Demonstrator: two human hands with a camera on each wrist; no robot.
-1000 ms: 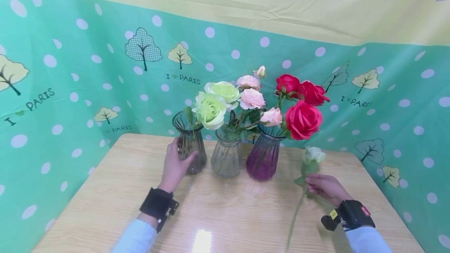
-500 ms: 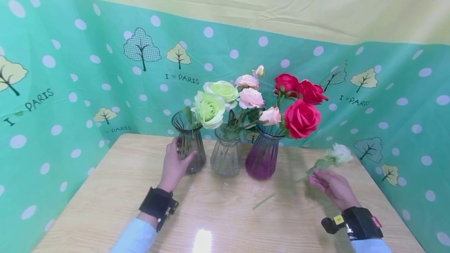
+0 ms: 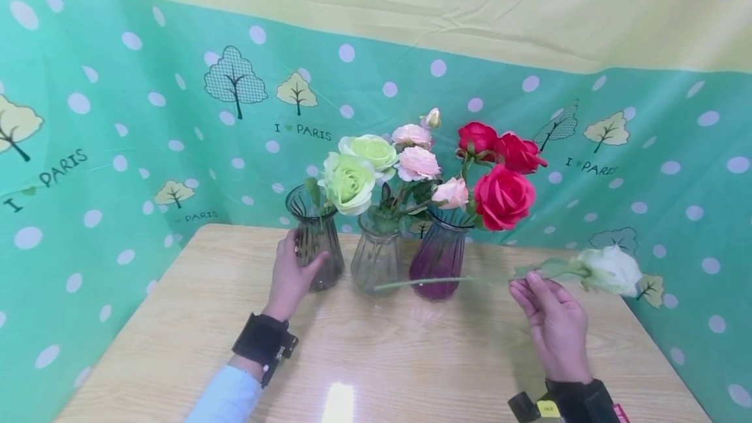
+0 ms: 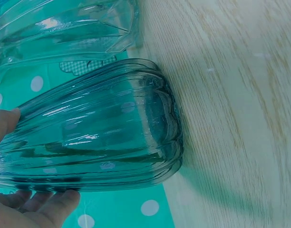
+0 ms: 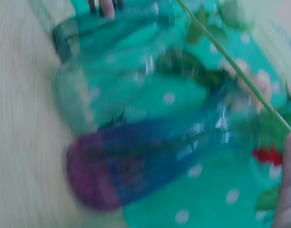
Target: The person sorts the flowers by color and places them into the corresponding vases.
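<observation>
My left hand (image 3: 294, 279) grips the side of a grey ribbed glass vase (image 3: 323, 253), thumb on one side and fingers on the other. Pale green roses (image 3: 350, 183) lean out of that vase to the right. In my right hand (image 3: 557, 325), thumb and fingers pinch the stem of a white rose (image 3: 613, 271) near its leaves. The rose lies sideways in the air, bloom to the right, its long stem (image 3: 440, 281) pointing left across the front of the vases. The left wrist view shows the grey vase (image 4: 102, 128) standing on the tabletop.
A clear glass vase (image 3: 376, 269) with light pink flowers (image 3: 418, 163) stands in the middle. Right of it is a purple-bottomed vase (image 3: 437, 266) with red roses (image 3: 504, 196). A patterned green and yellow cloth (image 3: 376, 51) hangs behind the wooden table (image 3: 376, 371).
The white rose has turned from upright to sideways, bloom swinging right and stem swinging left. My right hand has rotated and come nearer. The left hand stays on the grey vase.
</observation>
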